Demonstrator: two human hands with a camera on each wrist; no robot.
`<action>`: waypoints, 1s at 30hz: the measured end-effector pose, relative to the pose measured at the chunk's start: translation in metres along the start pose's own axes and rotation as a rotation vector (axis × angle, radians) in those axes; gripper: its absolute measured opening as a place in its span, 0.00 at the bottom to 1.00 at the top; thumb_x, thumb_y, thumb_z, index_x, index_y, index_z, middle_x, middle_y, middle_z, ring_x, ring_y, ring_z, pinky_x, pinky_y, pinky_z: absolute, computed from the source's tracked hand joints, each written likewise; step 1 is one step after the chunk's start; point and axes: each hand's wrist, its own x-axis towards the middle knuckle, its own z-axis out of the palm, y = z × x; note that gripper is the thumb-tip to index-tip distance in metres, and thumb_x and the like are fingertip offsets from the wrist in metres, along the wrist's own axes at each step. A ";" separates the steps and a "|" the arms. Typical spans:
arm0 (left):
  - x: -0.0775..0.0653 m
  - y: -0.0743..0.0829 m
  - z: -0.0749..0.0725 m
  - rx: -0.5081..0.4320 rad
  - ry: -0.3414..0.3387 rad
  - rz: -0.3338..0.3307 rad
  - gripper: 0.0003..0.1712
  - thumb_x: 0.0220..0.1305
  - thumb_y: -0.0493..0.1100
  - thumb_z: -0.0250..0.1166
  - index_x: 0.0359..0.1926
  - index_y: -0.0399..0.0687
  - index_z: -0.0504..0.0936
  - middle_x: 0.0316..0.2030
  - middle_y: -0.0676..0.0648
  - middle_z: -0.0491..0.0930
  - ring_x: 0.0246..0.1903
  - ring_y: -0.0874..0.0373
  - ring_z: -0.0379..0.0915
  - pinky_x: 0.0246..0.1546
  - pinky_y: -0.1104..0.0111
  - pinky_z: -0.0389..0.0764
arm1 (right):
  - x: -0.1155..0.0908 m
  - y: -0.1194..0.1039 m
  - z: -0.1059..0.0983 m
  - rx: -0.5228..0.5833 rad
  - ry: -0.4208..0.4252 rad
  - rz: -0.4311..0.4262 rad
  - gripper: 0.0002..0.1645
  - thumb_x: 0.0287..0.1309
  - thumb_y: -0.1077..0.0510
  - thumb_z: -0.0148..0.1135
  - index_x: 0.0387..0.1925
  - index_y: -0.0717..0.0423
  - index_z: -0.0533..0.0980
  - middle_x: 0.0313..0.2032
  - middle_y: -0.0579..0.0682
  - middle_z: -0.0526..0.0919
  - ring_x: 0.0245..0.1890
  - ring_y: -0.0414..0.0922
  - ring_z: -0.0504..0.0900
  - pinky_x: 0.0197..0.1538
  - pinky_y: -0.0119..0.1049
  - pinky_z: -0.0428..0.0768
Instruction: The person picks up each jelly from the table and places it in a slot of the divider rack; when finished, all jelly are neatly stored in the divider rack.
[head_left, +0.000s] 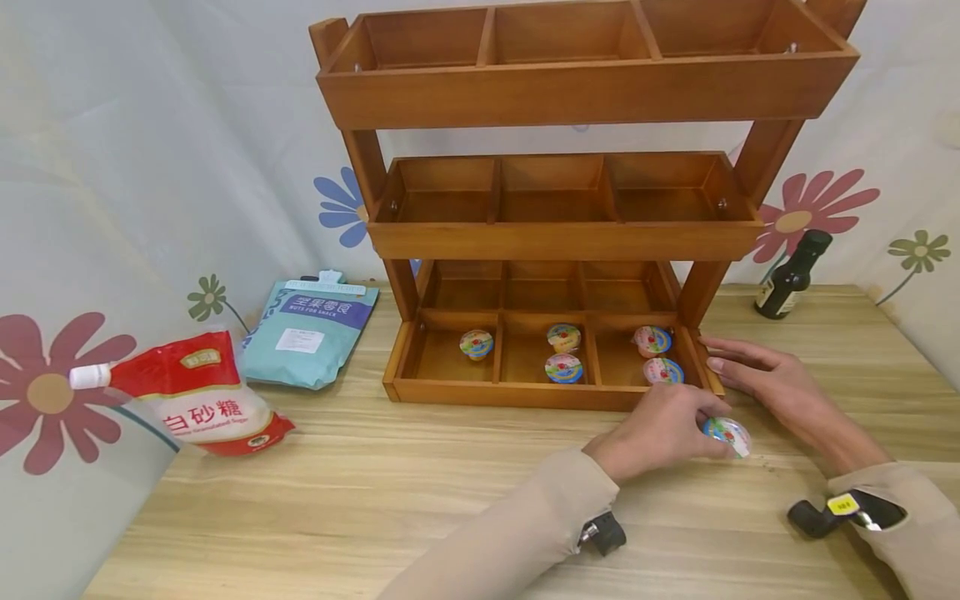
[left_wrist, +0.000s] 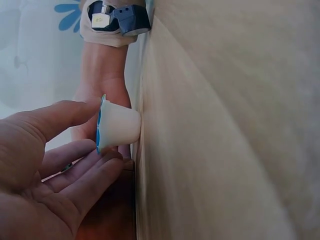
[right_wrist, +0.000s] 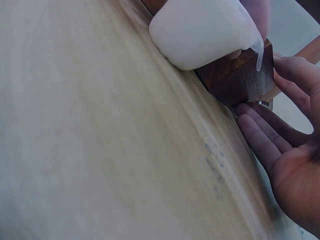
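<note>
In the head view my left hand (head_left: 663,427) pinches a small jelly cup (head_left: 727,436) with a printed foil lid, in front of the wooden rack's lower right corner. The left wrist view shows the cup's white side (left_wrist: 121,124) between thumb and fingers, its base right at the tabletop. My right hand (head_left: 783,390) rests its extended fingers against the right end of the rack's bottom tray (head_left: 517,395). In that tray's front row, one jelly cup (head_left: 476,344) sits in the left compartment, two (head_left: 564,367) in the middle and two (head_left: 652,339) in the right.
The rack's upper tray (head_left: 585,100) and middle tray (head_left: 562,241) rise above the bottom one, each divided into compartments. Left of it lie a red and white sugar bag (head_left: 213,408) and a teal snack pouch (head_left: 303,337). A dark bottle (head_left: 791,279) stands at the back right.
</note>
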 end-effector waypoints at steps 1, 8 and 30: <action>0.000 0.000 0.000 0.009 -0.001 0.002 0.24 0.60 0.51 0.82 0.57 0.54 0.91 0.45 0.64 0.89 0.36 0.82 0.72 0.37 0.90 0.67 | 0.000 0.000 0.000 -0.006 0.001 -0.004 0.30 0.77 0.52 0.64 0.74 0.55 0.74 0.58 0.29 0.84 0.56 0.26 0.80 0.54 0.20 0.77; 0.001 0.001 0.002 0.067 -0.006 0.030 0.23 0.58 0.52 0.82 0.55 0.55 0.92 0.42 0.66 0.88 0.33 0.81 0.69 0.36 0.89 0.66 | 0.000 0.000 0.000 -0.025 0.006 -0.003 0.30 0.77 0.51 0.64 0.74 0.55 0.75 0.59 0.28 0.83 0.56 0.25 0.80 0.53 0.19 0.77; -0.002 -0.001 0.002 0.050 0.000 0.030 0.22 0.57 0.51 0.82 0.52 0.52 0.92 0.41 0.64 0.89 0.32 0.82 0.69 0.35 0.89 0.67 | 0.000 0.000 -0.001 -0.036 0.005 -0.001 0.30 0.77 0.51 0.64 0.74 0.54 0.74 0.60 0.28 0.83 0.56 0.25 0.79 0.53 0.19 0.76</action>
